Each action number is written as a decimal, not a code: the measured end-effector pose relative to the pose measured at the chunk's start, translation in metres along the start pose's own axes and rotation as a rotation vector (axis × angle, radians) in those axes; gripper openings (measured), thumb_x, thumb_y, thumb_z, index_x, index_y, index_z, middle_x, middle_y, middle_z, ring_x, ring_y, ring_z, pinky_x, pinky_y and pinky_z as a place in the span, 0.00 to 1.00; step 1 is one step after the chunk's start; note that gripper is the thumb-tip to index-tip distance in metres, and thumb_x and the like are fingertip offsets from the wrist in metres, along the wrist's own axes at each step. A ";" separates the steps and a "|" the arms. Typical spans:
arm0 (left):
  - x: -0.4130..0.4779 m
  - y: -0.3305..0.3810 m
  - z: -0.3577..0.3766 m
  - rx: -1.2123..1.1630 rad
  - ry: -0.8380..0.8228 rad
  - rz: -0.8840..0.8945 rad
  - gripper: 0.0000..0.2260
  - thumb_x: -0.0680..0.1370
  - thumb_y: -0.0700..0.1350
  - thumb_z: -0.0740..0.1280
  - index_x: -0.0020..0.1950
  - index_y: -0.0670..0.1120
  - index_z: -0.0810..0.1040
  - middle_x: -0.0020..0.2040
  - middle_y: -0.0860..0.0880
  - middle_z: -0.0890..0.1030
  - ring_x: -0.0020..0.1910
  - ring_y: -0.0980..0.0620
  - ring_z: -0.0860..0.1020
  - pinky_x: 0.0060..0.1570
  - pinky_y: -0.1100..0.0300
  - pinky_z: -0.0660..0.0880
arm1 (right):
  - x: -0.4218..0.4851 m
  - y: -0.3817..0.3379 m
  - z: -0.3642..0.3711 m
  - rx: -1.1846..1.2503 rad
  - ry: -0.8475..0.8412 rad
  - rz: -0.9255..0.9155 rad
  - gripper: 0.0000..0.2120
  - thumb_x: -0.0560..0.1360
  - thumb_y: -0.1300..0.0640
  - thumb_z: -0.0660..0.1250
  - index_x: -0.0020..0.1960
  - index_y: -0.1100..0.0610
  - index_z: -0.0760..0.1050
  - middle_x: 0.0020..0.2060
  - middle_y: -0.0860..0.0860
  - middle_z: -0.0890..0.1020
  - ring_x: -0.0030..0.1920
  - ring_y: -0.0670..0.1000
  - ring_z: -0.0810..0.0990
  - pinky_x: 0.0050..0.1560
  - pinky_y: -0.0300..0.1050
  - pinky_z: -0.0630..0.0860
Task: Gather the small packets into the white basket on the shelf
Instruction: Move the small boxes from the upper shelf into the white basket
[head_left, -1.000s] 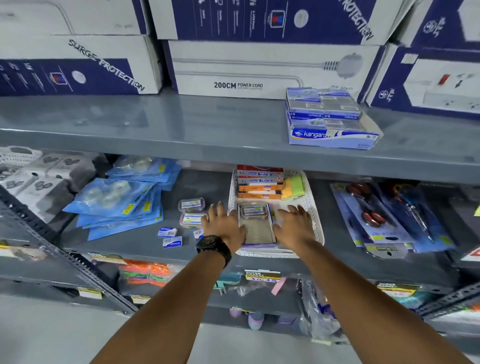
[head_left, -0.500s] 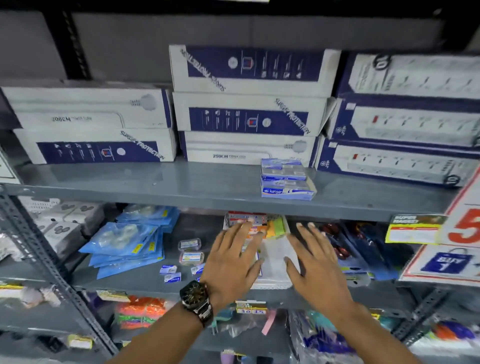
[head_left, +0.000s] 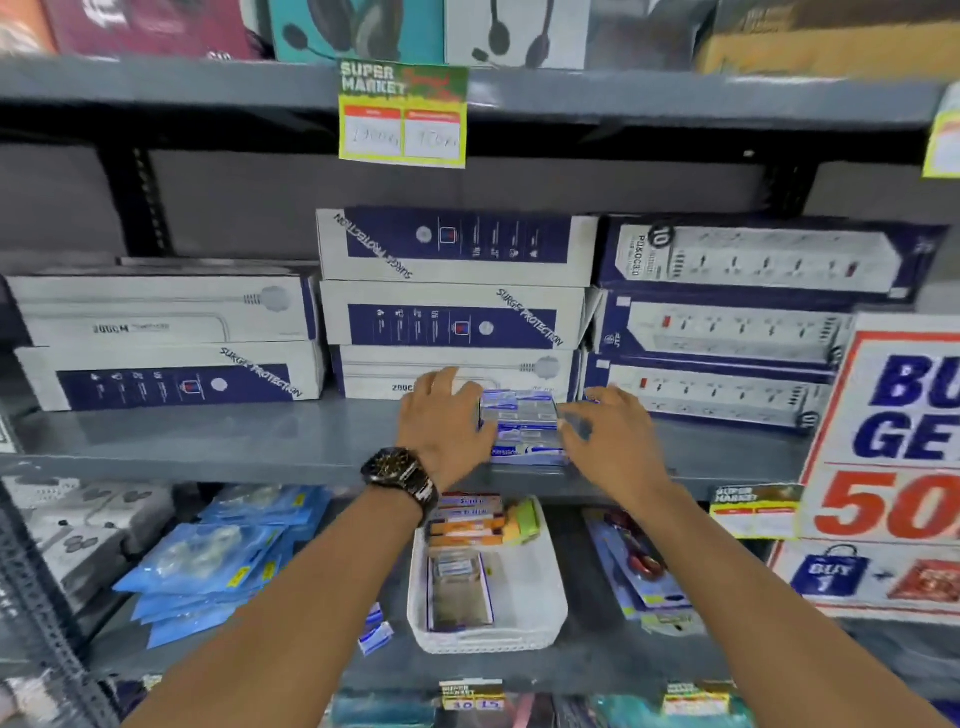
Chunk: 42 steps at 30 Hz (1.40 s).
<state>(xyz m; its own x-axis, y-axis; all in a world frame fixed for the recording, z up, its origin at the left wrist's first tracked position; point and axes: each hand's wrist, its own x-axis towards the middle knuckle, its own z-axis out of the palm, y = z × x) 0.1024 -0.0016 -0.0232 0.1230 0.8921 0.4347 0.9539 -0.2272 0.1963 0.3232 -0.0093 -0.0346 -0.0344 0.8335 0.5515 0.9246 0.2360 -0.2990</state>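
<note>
A stack of small blue-and-white packets (head_left: 522, 426) rests on the grey middle shelf (head_left: 234, 441). My left hand (head_left: 444, 415), with a watch on the wrist, is at the stack's left side, thumb against it. My right hand (head_left: 610, 441) is at the stack's right side, fingers spread and blurred at its edge. The white basket (head_left: 553, 603) stands on the shelf below, between my forearms. It holds a flat packet (head_left: 460, 590), red-and-orange packets (head_left: 467, 519) and a yellow-green one. Two small loose packets (head_left: 376, 629) lie left of the basket.
Long white-and-blue power strip boxes (head_left: 452, 322) are stacked right behind the packets. Blue blister packs (head_left: 208, 566) lie left of the basket and scissors packs (head_left: 639, 566) to its right. A large sale sign (head_left: 893, 457) hangs at the right, and a price tag (head_left: 402, 114) on the top shelf.
Both hands have left the basket on the lower shelf and risen to the shelf above, ending on either side of the blue-and-white stack. The camera has tilted upward.
</note>
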 end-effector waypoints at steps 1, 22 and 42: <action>0.003 0.001 -0.002 -0.006 -0.061 -0.043 0.22 0.74 0.59 0.63 0.65 0.51 0.75 0.73 0.45 0.67 0.71 0.40 0.64 0.67 0.45 0.67 | 0.004 0.000 0.001 0.032 -0.043 0.038 0.12 0.73 0.49 0.67 0.54 0.50 0.83 0.57 0.56 0.81 0.60 0.59 0.76 0.64 0.54 0.73; -0.118 0.026 -0.020 -0.205 0.104 -0.160 0.08 0.71 0.44 0.66 0.33 0.46 0.82 0.67 0.48 0.77 0.66 0.43 0.70 0.64 0.48 0.67 | -0.089 -0.024 -0.034 0.280 -0.114 0.094 0.09 0.74 0.59 0.67 0.37 0.56 0.84 0.66 0.49 0.77 0.72 0.54 0.66 0.68 0.43 0.63; -0.159 -0.009 0.151 -0.155 -0.077 -0.166 0.10 0.72 0.46 0.64 0.34 0.46 0.82 0.69 0.46 0.73 0.68 0.37 0.67 0.67 0.43 0.68 | -0.153 0.035 0.114 0.276 -0.228 0.237 0.07 0.73 0.61 0.68 0.39 0.56 0.84 0.68 0.50 0.75 0.73 0.56 0.64 0.71 0.49 0.63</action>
<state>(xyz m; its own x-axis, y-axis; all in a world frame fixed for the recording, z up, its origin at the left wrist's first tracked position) 0.1158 -0.0827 -0.2271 -0.0061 0.9482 0.3176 0.9099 -0.1265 0.3951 0.3175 -0.0717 -0.2184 0.0547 0.9626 0.2652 0.7818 0.1239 -0.6110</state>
